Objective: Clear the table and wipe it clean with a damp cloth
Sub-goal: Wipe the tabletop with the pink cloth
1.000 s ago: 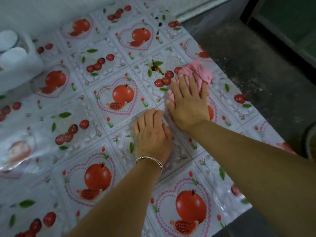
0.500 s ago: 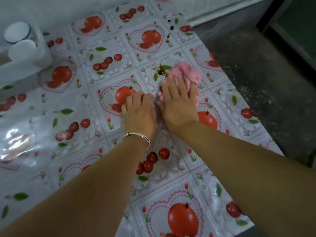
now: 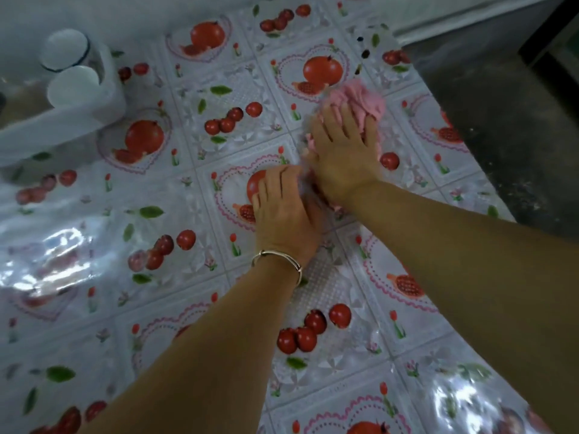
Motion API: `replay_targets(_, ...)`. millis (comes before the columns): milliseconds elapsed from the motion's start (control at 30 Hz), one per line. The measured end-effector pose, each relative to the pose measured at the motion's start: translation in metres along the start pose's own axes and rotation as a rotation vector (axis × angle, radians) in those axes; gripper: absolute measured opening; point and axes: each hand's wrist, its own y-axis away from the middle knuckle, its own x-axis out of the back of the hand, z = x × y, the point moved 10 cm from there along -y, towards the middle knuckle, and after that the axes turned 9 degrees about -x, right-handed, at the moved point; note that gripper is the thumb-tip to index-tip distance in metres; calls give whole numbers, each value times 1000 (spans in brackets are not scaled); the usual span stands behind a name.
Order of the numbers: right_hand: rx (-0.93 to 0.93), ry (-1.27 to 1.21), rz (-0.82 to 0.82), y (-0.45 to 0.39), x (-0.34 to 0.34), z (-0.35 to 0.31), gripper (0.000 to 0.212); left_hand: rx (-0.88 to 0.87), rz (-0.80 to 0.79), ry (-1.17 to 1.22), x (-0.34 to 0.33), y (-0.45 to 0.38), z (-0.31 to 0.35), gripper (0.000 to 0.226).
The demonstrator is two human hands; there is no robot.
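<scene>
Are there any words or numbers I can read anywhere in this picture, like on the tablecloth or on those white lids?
None: no readable words, numbers or signs.
The tablecloth bears only pictures: pomegranates, cherries, hearts, leaves, flowers.
The pink cloth under the right hand is plain.
The white lids show no print.
The bracelet by the left hand shows no engraving.
</scene>
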Motion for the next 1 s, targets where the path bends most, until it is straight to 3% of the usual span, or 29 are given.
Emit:
replay_targets(167,323,-22,34,22,-2,-23,57,48,-18,70,0,-1,-7,42)
replay_targets(233,363,-11,97,27,5,-14,61,74,-49,82,-1,-1,-8,48)
replay_targets(300,228,6,159,15,12,7,61,84,-71,70,-2,0,-7,51)
replay_targets(367,25,-3,97,-3,8,20,57,90,-71,64,-1,-1,-9,50)
replay_targets(433,-58,7,48,-14,7,15,54,92,-51,82,0,-2,-6,47)
replay_targets(600,308,62,10,3,-6,-46,53,101,12,173,5,-2,-11,46)
replay_targets(733,471,43,75,27,0,-27,56,114,18,169,8,-1,-11,40)
replay_targets(867,261,31,201,17,12,7,58,133,-17,156,6,-1,-7,53)
replay_targets(1000,-2,-11,64,-11,4,3,53,159,-25,151,4,0,-13,53)
